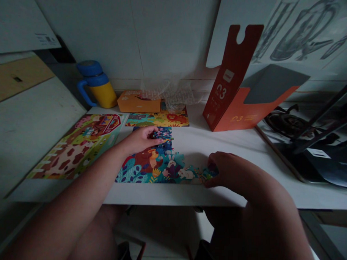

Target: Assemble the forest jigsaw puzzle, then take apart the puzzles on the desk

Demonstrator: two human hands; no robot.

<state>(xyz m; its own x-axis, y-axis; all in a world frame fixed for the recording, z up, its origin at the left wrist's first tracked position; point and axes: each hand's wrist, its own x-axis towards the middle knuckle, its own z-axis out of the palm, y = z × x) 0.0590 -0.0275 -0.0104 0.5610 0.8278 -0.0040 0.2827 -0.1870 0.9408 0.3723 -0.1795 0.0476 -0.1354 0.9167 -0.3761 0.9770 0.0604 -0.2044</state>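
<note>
A: Besides the puzzle, what to note on the tabletop [165, 194]?

B: Toward the back at right, the orange carton [248, 110], standing open. At left, the farm picture [78, 153], lying flat; too dim to tell whether pieced together or printed whole.

A: And the puzzle [149, 163]? Where, and how far along?

B: By the front edge, just right of the farm picture. Tall at the left, then stepping down to a low strip [189, 174] along the front. By that shape, well past a start but not finished; apparently left to build, the upper right, above the strip. Hard to tell how many pieces remain.

A: With the left hand [140, 139]?

B: Over the top of the tall side, with fingers [155, 142] bent and slightly parted about a dark blue patch [162, 134]. Cannot tell if gripping a loose piece or just touching joined ones.

A: With the right hand [229, 170]?

B: At the strip's right end, with fingers curved and parted around a small dark piece [213, 168]. Impossible to tell if held or merely touched, or if joined yet.
</note>
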